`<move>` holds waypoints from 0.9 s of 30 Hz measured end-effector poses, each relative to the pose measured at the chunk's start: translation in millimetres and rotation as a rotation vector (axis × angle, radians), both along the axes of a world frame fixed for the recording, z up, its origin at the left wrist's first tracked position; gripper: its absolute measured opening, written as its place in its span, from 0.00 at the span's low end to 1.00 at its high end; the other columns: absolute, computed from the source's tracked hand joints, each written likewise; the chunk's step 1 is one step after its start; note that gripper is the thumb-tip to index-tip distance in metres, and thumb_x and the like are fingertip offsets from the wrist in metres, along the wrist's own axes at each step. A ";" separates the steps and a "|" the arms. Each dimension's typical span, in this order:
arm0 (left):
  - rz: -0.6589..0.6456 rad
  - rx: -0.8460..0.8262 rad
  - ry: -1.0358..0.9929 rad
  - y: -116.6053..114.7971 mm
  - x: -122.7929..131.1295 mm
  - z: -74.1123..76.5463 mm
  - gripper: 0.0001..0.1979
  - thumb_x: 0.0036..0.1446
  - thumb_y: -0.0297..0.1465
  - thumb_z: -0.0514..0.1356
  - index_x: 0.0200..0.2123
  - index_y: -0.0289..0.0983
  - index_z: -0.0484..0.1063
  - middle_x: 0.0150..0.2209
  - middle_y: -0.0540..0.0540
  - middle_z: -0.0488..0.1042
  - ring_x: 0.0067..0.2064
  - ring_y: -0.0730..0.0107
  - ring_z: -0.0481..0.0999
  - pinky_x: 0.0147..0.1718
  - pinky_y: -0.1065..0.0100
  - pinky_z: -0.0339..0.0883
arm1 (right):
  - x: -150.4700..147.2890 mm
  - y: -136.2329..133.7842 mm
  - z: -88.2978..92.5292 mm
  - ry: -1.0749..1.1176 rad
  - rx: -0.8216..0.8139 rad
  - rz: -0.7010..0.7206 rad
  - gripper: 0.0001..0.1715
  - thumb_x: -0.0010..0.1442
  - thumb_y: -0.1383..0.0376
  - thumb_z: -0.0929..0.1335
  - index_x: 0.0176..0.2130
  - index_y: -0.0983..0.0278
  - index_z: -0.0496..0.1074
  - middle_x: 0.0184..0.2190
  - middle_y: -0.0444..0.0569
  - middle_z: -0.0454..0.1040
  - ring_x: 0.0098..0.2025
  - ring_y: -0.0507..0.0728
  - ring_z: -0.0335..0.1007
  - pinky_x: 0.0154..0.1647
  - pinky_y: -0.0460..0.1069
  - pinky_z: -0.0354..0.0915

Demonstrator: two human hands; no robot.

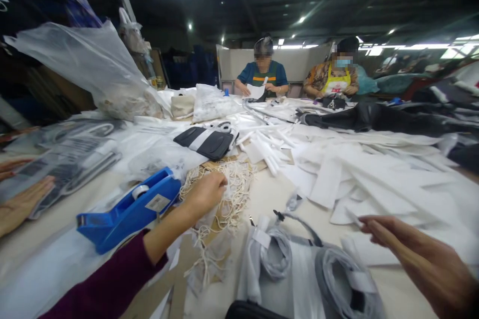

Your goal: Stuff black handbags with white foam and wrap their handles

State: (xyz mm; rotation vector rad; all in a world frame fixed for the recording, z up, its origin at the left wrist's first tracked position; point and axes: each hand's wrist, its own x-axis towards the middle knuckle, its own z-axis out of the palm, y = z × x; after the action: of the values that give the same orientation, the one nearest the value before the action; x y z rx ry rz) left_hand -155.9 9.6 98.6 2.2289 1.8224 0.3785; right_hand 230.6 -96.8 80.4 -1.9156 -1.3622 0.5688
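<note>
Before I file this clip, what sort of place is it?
Probably a factory workshop: a co-worker in a yellow apron is across a shared table holding a blue tape dispenser and a heap of pale cords.

Strings [237, 190] right of tape dispenser [127, 217]

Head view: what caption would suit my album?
Busy worktable: left hand over tangled pale cords, right hand by white sheets, grey wrapped coils in the foreground.
</note>
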 end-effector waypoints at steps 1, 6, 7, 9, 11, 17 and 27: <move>0.027 -0.027 0.043 14.8 2.8 0.3 0.08 0.50 0.25 0.56 0.32 0.36 0.75 0.35 0.43 0.77 0.38 0.63 0.74 0.39 0.66 0.64 | -8.4 13.2 8.8 0.014 0.028 0.022 0.21 0.49 0.43 0.65 0.36 0.52 0.75 0.37 0.53 0.77 0.42 0.68 0.73 0.46 0.62 0.65; 0.100 -0.061 0.162 40.9 21.1 -14.3 0.02 0.43 0.27 0.62 0.23 0.34 0.73 0.30 0.39 0.76 0.36 0.56 0.75 0.36 0.63 0.64 | -50.0 50.4 36.4 0.166 0.199 0.170 0.18 0.54 0.50 0.66 0.35 0.59 0.75 0.32 0.49 0.76 0.37 0.61 0.71 0.37 0.53 0.65; 0.113 -0.059 0.171 41.3 23.5 -17.9 0.01 0.42 0.26 0.62 0.22 0.34 0.72 0.29 0.38 0.76 0.36 0.56 0.75 0.35 0.63 0.64 | -55.2 53.2 38.8 0.189 0.204 0.197 0.18 0.54 0.51 0.66 0.35 0.60 0.75 0.31 0.49 0.76 0.35 0.60 0.71 0.35 0.51 0.65; 0.112 -0.063 0.162 43.1 24.0 -21.9 0.02 0.42 0.23 0.60 0.21 0.34 0.72 0.27 0.40 0.76 0.34 0.58 0.75 0.34 0.65 0.64 | -62.5 57.6 42.3 0.226 0.213 0.252 0.16 0.54 0.53 0.66 0.35 0.62 0.75 0.29 0.48 0.76 0.31 0.57 0.70 0.33 0.50 0.64; 0.089 -0.072 0.128 47.2 18.8 -20.2 0.03 0.43 0.23 0.59 0.21 0.34 0.72 0.26 0.43 0.76 0.32 0.63 0.75 0.32 0.68 0.63 | -66.9 61.8 45.4 0.270 0.223 0.313 0.15 0.54 0.55 0.66 0.33 0.63 0.75 0.27 0.48 0.75 0.29 0.55 0.69 0.32 0.48 0.63; 0.052 -0.026 0.073 53.4 7.4 -7.3 0.06 0.49 0.27 0.57 0.31 0.35 0.74 0.31 0.47 0.77 0.34 0.69 0.74 0.33 0.71 0.63 | -81.2 72.7 47.4 0.384 0.213 0.454 0.11 0.53 0.60 0.66 0.31 0.64 0.74 0.28 0.47 0.76 0.29 0.53 0.67 0.31 0.47 0.62; 0.101 -0.062 -0.035 61.2 27.1 -28.9 0.03 0.42 0.24 0.59 0.19 0.34 0.69 0.22 0.47 0.72 0.31 0.66 0.72 0.31 0.69 0.62 | -89.6 61.1 41.3 0.481 0.243 0.483 0.11 0.53 0.61 0.66 0.33 0.65 0.74 0.26 0.46 0.74 0.28 0.53 0.67 0.31 0.47 0.63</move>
State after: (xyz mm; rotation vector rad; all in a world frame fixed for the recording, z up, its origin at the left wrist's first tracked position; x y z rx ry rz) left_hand -128.8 70.9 69.7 2.0824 1.9061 0.3721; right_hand 141.0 -35.7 121.7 -1.1522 -1.4824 0.9738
